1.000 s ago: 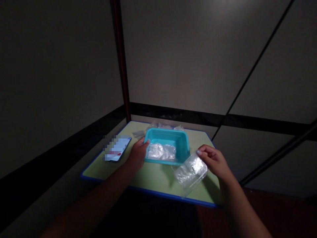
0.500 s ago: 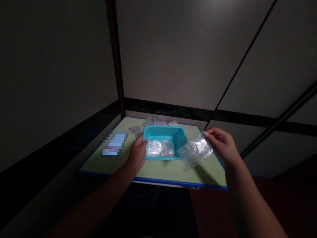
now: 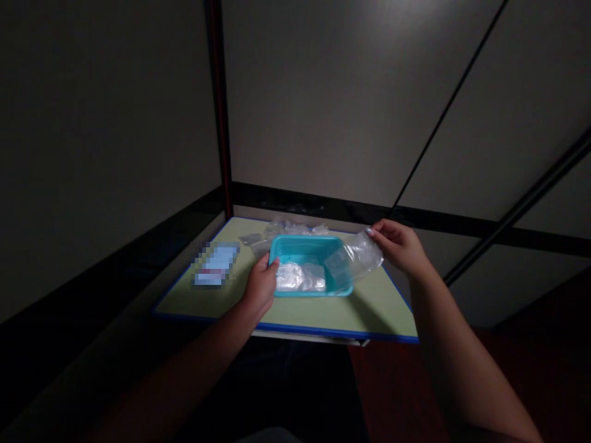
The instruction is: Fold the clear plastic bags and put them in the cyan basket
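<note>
A turquoise plastic basket is tipped toward me over the table. My left hand is closed on its left side, thumb over the rim. Inside lies a clear plastic bag, shiny and flat along the lower part. My right hand pinches the upper corner of another clear plastic bag between thumb and fingers. That bag hangs slanting down to the left, and its lower end overlaps the basket's right side. Whether it touches the basket I cannot tell.
Behind the basket, more crumpled clear plastic bags lie at the far edge of the small pale table, which has a blue rim. A blurred-out flat object rests on the left. Panelled walls stand close behind and to the left.
My right hand has moved up and to the left, bringing its plastic bag over the basket's right side. My left hand keeps its hold on the basket, which has barely shifted.
</note>
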`<state>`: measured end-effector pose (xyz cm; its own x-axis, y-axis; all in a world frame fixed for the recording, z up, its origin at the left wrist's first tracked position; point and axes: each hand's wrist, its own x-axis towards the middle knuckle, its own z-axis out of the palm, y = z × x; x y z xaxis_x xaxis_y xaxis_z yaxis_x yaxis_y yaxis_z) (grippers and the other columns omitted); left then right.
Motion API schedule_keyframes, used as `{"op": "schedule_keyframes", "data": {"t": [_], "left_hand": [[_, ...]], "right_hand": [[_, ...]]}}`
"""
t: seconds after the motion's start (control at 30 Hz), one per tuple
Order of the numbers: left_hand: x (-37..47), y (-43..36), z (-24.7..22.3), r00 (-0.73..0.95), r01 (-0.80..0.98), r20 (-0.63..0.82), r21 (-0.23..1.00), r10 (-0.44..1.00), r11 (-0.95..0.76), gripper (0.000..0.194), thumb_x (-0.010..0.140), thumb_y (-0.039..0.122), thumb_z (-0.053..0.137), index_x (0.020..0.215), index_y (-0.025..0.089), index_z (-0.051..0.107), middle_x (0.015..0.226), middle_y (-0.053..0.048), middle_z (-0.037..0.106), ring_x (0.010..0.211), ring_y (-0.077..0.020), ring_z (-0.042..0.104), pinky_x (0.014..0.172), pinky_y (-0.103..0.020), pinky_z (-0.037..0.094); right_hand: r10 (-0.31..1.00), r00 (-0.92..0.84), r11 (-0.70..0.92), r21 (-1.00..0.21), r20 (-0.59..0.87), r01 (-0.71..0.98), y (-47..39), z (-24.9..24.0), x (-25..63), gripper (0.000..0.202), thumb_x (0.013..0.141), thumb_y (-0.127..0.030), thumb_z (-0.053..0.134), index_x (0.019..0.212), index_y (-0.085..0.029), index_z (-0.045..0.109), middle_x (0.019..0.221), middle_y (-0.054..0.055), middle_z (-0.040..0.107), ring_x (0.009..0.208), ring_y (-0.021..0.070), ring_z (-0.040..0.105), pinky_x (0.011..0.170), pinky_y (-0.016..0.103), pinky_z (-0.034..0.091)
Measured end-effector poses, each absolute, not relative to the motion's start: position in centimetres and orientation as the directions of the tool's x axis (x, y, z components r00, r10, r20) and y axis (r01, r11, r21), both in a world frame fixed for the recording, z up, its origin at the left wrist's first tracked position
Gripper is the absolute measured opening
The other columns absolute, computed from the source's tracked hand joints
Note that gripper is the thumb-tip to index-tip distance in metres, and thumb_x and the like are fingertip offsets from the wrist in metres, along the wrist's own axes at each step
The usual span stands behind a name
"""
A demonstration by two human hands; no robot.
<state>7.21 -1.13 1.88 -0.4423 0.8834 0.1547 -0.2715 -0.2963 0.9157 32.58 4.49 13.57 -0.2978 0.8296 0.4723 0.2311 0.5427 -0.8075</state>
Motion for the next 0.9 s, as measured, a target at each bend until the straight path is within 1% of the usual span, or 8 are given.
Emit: {"op": "schedule_keyframes", "data": {"t": [0.1,0.17,0.3,0.43,0.57,0.63,0.77,0.9], "left_hand": [[7.3,-1.0,1.7,-0.418,-0.309,0.147,0.905,0.896,-0.293,0.035,0.061,0.038,0.068,0.087,0.015,0.066,0.077,-0.003,0.067,0.086,-0.0224,0.061,0.079,-0.033,0.046],[7.3,-0.9,1.5,-0.422,-0.315,0.141,0.904,0.895,-0.291,0.035,0.061,0.038,0.068,0.088,0.015,0.065,0.076,-0.003,0.066,0.084,-0.0221,0.061,0.078,-0.033,0.046],[7.3,-0.8,1.3,-0.432,-0.305,0.145,0.905,0.890,-0.295,0.035,0.062,0.038,0.067,0.088,0.015,0.064,0.074,-0.003,0.065,0.081,-0.0213,0.060,0.076,-0.032,0.045],[7.3,-0.9,1.3,-0.442,-0.287,0.155,0.909,0.884,-0.303,0.033,0.063,0.039,0.066,0.087,0.015,0.063,0.075,-0.002,0.064,0.080,-0.0206,0.059,0.075,-0.031,0.045],[7.4,-1.0,1.4,-0.443,-0.298,0.133,0.911,0.887,-0.286,0.036,0.063,0.039,0.066,0.089,0.015,0.063,0.078,-0.002,0.064,0.080,-0.0201,0.059,0.075,-0.031,0.045],[7.3,-1.1,1.4,-0.437,-0.318,0.120,0.907,0.892,-0.278,0.037,0.064,0.039,0.066,0.092,0.016,0.062,0.079,-0.002,0.064,0.078,-0.0192,0.059,0.074,-0.031,0.045],[7.3,-1.2,1.1,-0.465,-0.330,0.103,0.902,0.879,-0.280,0.034,0.067,0.036,0.063,0.095,0.017,0.059,0.078,-0.001,0.062,0.074,-0.0172,0.058,0.069,-0.028,0.045],[7.3,-1.2,0.8,-0.502,-0.315,0.092,0.907,0.860,-0.281,0.029,0.071,0.034,0.060,0.095,0.018,0.057,0.080,-0.001,0.062,0.073,-0.0169,0.057,0.068,-0.028,0.045]], "right_hand": [[0.803,-0.354,0.585,-0.747,0.479,0.316,4.8,13.9,31.9,0.035,0.072,-0.053,0.064,0.070,-0.019,0.054,0.057,-0.003,0.053,0.046,0.0088,0.044,0.041,0.019,0.031],[0.768,-0.398,0.637,-0.665,0.502,0.390,5.0,14.0,31.3,0.034,0.076,-0.052,0.060,0.072,-0.018,0.055,0.058,-0.003,0.053,0.048,0.0091,0.045,0.043,0.020,0.031],[0.682,-0.488,0.729,-0.448,0.545,0.518,5.2,14.4,29.5,0.029,0.084,-0.045,0.052,0.078,-0.018,0.057,0.062,-0.001,0.056,0.052,0.0102,0.047,0.047,0.021,0.030],[0.635,-0.570,0.739,-0.197,0.521,0.644,4.8,14.3,26.7,0.019,0.087,-0.035,0.050,0.084,-0.018,0.060,0.064,0.001,0.060,0.055,0.0120,0.051,0.051,0.022,0.028],[0.631,-0.643,0.699,0.041,0.434,0.714,4.3,13.3,23.7,0.023,0.089,-0.037,0.048,0.092,-0.020,0.063,0.068,0.003,0.065,0.061,0.0162,0.056,0.054,0.024,0.026],[0.601,-0.692,0.711,0.127,0.401,0.692,4.1,12.6,22.6,0.025,0.091,-0.038,0.045,0.095,-0.021,0.063,0.072,0.004,0.067,0.063,0.0175,0.057,0.055,0.025,0.025],[0.559,-0.729,0.753,0.126,0.396,0.646,4.1,11.5,22.0,0.031,0.093,-0.042,0.040,0.099,-0.021,0.062,0.074,0.004,0.068,0.066,0.0177,0.058,0.057,0.025,0.026],[0.596,-0.713,0.744,0.078,0.369,0.663,4.7,10.6,23.1,0.029,0.092,-0.042,0.043,0.094,-0.020,0.063,0.073,0.004,0.067,0.065,0.0169,0.056,0.056,0.025,0.026]]}}
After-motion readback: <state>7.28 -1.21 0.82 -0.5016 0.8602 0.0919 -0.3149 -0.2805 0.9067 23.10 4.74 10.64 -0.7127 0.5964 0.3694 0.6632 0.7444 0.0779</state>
